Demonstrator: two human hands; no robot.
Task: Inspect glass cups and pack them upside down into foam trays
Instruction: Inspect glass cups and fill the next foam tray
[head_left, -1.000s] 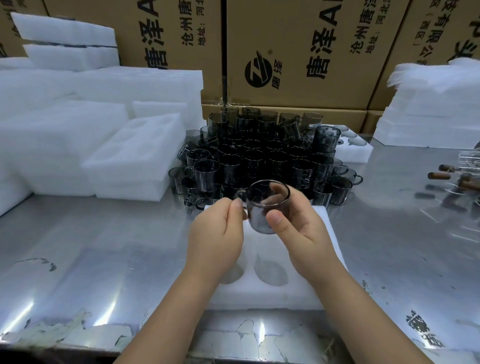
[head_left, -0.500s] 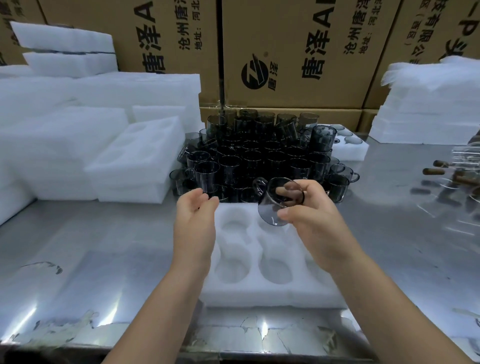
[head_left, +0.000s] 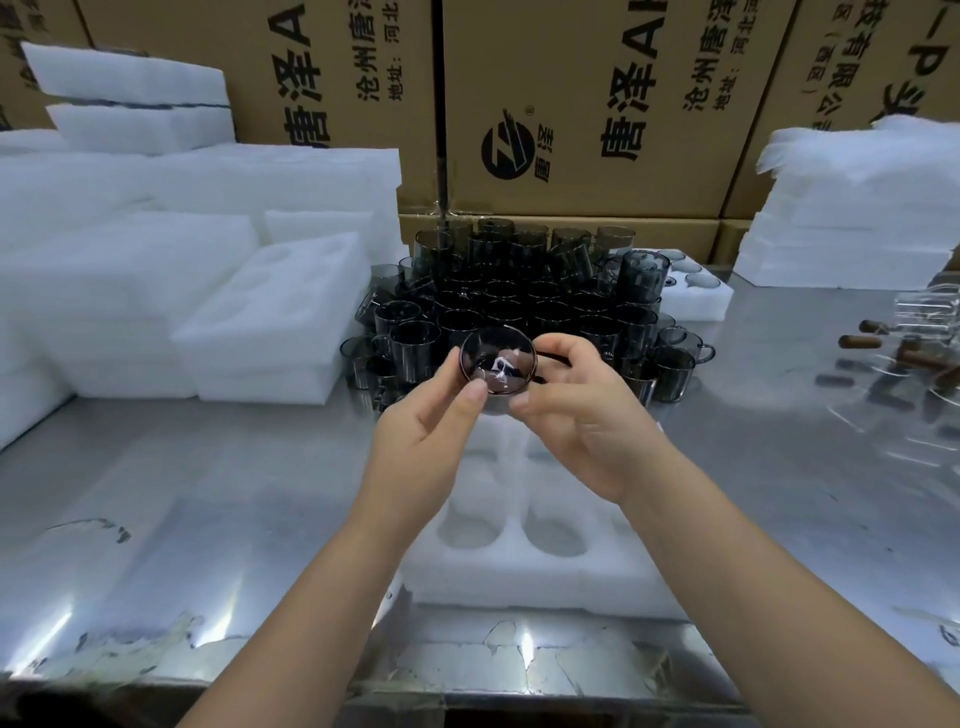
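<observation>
Cup: smoky glass cup (head_left: 497, 366) tipped on its side, round end facing the camera, held above the foam tray (head_left: 545, 587).
Hands: left hand (head_left: 426, 441) and right hand (head_left: 582, 415) both pinching its sides.
Behind: pile of cups (head_left: 519, 291) crowding the tabletop (head_left: 208, 493).

We see two bare arms, the left forearm (head_left: 291, 613) and the right forearm (head_left: 753, 582), both uncovered as far as the frame's edge lets us follow them. Each ends in a bare hand: the left grip (head_left: 426, 447) and the right grip (head_left: 587, 426). The forearms look slender and smooth to us, the wrists narrow. On the left thumb (head_left: 474, 397) and the right thumb (head_left: 530, 402) we make out short, plain nails.
</observation>
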